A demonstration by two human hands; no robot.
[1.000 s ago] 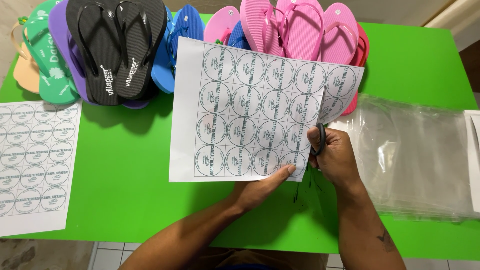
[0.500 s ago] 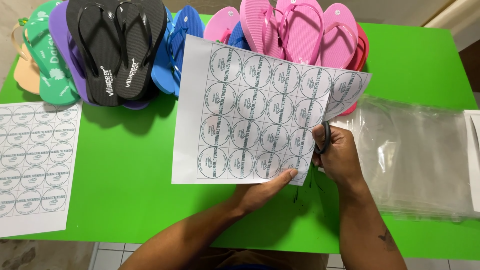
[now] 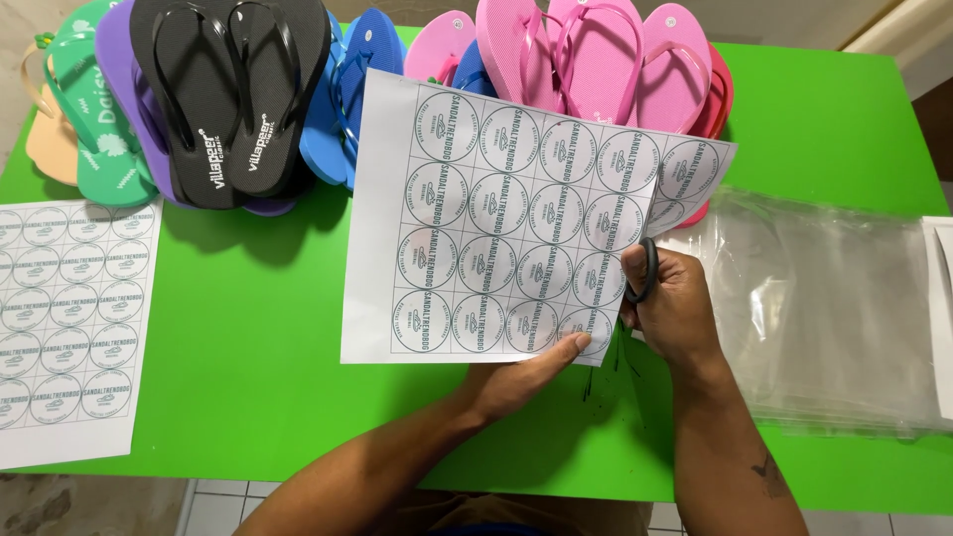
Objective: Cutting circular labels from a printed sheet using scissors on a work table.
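the left hand (image 3: 516, 382) pinches the bottom edge of a sheet (image 3: 496, 223) printed with rows of round labels, thumb on top near the lower right corner, holding it up off the green table (image 3: 258, 328) and tilted toward the camera. the right hand (image 3: 675, 308) is closed around dark scissors (image 3: 645, 270), fingers through the loops; only the handle shows, and the blades run up behind or along the sheet's right side, so i cannot tell how far apart they stand.

the relation that matters: the sheet lies to the left of the right hand, touching it, and a cut line runs roughly upright between the last full column of labels and a narrow strip (image 3: 695, 169) at the far right, which already leans away at the top. the scissors' long axis follows that same line, pointing away from the person. the right hand is the nearer to the cut; the left only steadies the paper from below.

behind the sheet, pink sandals (image 3: 596, 60) stand in a row, with a black pair (image 3: 233, 89), blue, purple, and green ones to the left. a second label sheet (image 3: 65, 318) lies flat at the table's left edge, well apart. a stack of clear plastic bags (image 3: 834, 308) lies just right of the right hand.
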